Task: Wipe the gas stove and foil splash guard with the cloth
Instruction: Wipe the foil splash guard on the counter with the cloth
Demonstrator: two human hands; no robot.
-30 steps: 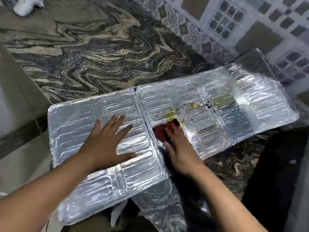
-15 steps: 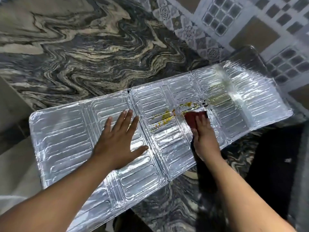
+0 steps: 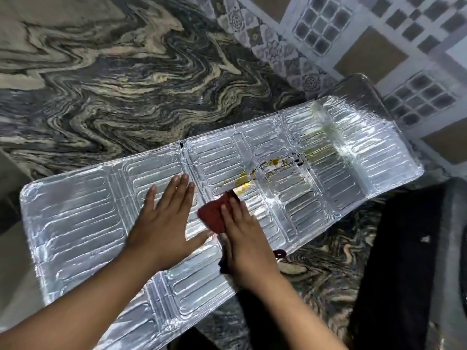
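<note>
Cloth (image 3: 213,217) pressed under flat right hand (image 3: 243,238); left hand (image 3: 164,223) splayed on foil splash guard (image 3: 75,210).

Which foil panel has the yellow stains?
The panel right of the centre crease on the foil splash guard, just beyond the cloth; left panels look clean.

**Around the work area**

A swirled grey-and-beige marble countertop (image 3: 126,79) fills the upper left. Behind it, a patterned tile wall (image 3: 366,46) shows brown squares and grids of small dark squares. A dark, blurred mass (image 3: 404,261) lies at lower right.
</note>
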